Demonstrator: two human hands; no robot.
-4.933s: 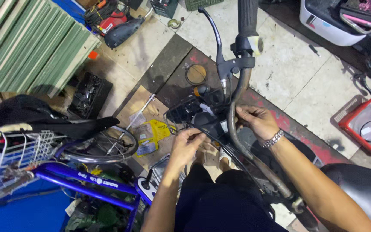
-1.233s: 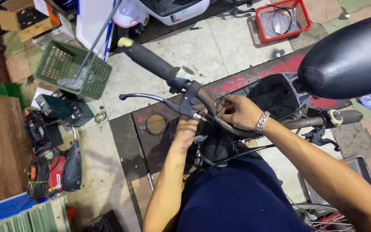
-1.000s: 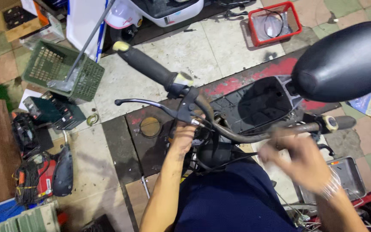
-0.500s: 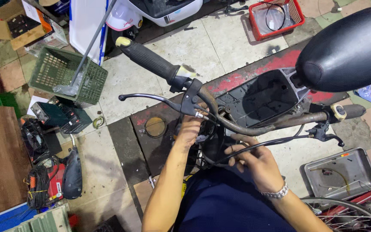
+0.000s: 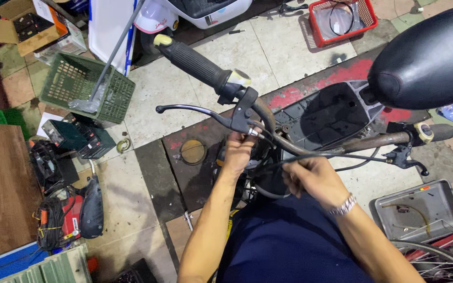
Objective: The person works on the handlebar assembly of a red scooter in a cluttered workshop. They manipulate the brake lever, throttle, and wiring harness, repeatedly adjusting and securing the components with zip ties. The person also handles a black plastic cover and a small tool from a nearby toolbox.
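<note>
Left hand point(image 5: 238, 152) pinched at brake cable end under brake lever point(image 5: 197, 110). Right hand point(image 5: 310, 178) clasped round black cable point(image 5: 342, 155). Bare tiles beyond lever. Red basket point(image 5: 315, 29): coiled cable. Steel tray point(image 5: 449, 191): wire.

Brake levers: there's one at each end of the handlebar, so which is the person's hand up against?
The long black brake lever below the ribbed grip, upper left. The left hand touches its clamp where the cable enters; the other lever, by the seat, is untouched.

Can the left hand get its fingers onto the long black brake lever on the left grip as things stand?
Probably yes: the left hand is just below the black brake lever at its clamp, with open air along the lever and nothing in between.
</note>
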